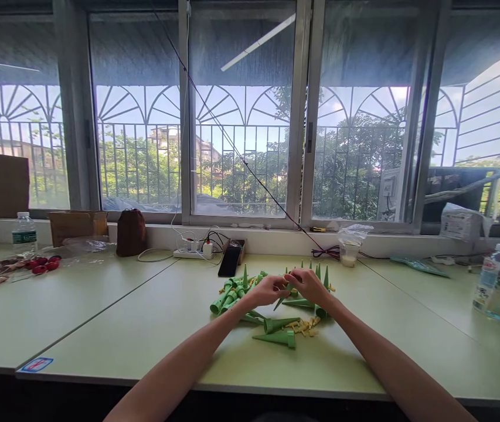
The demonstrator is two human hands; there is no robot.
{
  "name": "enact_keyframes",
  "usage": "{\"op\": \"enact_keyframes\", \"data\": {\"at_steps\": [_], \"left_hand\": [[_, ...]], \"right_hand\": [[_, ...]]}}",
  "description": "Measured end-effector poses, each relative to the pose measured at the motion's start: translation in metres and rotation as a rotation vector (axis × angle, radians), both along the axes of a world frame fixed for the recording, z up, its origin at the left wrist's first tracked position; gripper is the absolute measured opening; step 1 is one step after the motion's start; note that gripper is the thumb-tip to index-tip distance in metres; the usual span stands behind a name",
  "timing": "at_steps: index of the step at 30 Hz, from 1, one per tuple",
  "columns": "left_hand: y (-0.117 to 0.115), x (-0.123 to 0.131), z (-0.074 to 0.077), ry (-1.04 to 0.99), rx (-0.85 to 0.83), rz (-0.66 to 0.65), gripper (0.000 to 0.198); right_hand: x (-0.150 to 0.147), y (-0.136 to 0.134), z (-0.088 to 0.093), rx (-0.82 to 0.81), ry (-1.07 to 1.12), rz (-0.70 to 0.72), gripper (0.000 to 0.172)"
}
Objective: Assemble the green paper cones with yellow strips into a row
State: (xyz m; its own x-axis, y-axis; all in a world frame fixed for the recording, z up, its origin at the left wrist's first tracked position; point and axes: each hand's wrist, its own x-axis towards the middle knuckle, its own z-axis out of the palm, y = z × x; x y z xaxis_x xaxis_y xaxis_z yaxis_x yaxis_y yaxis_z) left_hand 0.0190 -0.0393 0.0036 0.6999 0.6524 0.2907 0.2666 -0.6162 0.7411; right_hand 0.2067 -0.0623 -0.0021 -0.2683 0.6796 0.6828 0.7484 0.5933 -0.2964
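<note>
Right, both hands are meeting above the middle of the pale green, smooth surface (pixel 153 346). My left hand (pixel 271 290) is bending its fingers inward, pinching a slender green plastic-looking cone (pixel 279 303), whose point is slanting down towards my left. My right hand (pixel 308 285) is curling its fingertips in by the upper end; its fingers are hiding their own grip, so I can't tell what they're holding. Around us, a jumble of green collared cones (pixel 217 306) is lying to the left, upright green spikes (pixel 326 276) are standing behind, and small yellow peg-like pieces (pixel 306 327) are scattering across the near side. Nearest me, a loose green cone with a wide collar (pixel 274 337) is resting on its side. I'm judging these light, stiff and a bit slick along the taper, so the thicker collar end is offering the surer hold, with the thin tip looking easiest to bend.
</note>
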Motion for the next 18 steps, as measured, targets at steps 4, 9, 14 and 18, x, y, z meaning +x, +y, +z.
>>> {"op": "enact_keyframes", "data": {"at_steps": [4,9,14,18], "left_hand": [[0.001,0.002,-0.002,0.02,-0.003,0.029,0.023],[0.005,0.001,-0.001,0.056,-0.021,0.037,0.022],[0.007,-0.011,0.011,0.111,-0.055,-0.018,0.02],[0.006,-0.017,0.018,0.187,0.023,-0.074,0.02]], "right_hand": [[0.001,-0.001,0.0,-0.009,0.005,-0.015,0.052],[0.0,-0.002,0.001,-0.002,0.01,-0.023,0.049],[0.0,-0.001,0.0,-0.015,0.026,-0.034,0.049],[0.002,0.001,-0.001,-0.043,0.012,-0.02,0.051]]}}
